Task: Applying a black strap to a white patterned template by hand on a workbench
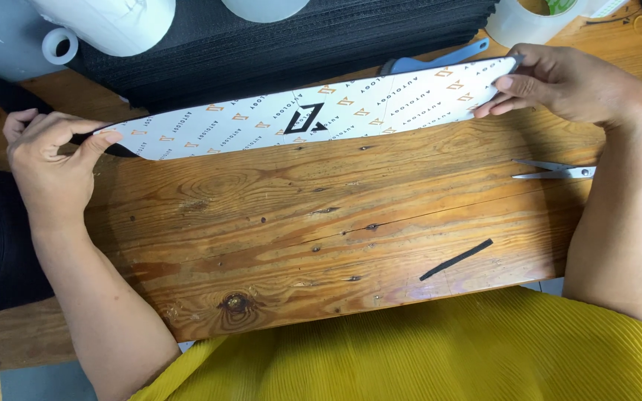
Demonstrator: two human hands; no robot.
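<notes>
Printed sheet (306,111) stretched between both hands, left (50,160) and right (566,85).

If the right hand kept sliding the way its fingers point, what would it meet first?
The right hand points left along the white printed sheet it pinches; probably only more of that sheet, then the left hand at the far end.

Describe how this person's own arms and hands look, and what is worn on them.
Both arms are bare from hand to above the elbow: no sleeves, gloves or watch show. The left hand and the right hand carry no rings or bracelets that I can see. The fingernails look short and unpainted. A yellow ribbed garment covers the body below the arms.
</notes>
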